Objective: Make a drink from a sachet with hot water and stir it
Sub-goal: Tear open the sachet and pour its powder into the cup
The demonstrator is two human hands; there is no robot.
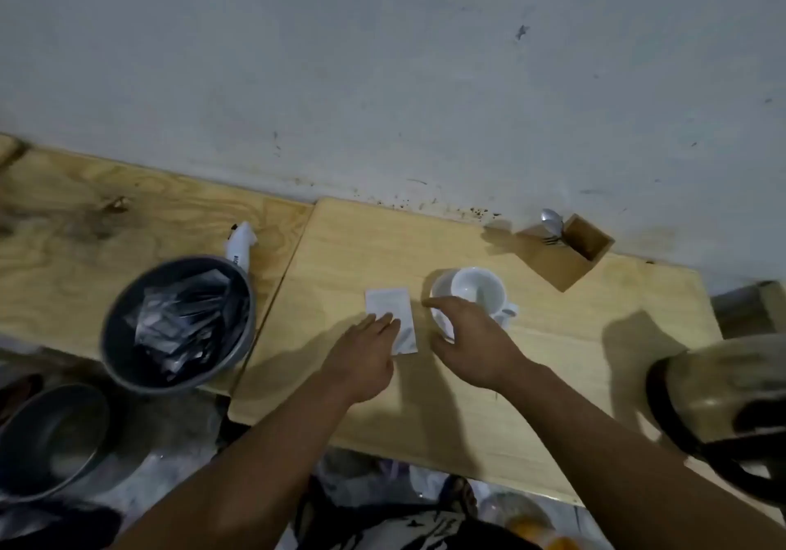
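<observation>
The sachet (392,319) is lying flat on a pale plywood tabletop (553,358) near its middle, its long axis running from the wall edge toward the person's edge, tilted slightly. A stained grey wall (383,73) is backing the table. The left hand (365,358) is pressing flat, fingers together, on the sachet's near end. The right hand (472,343) is hovering spread beside a white cup (478,290) sitting on its saucer (440,320).

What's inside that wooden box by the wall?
A spoon and a fork poke out of the wooden box. Their handles and the box's bottom are hidden by its walls.
</observation>
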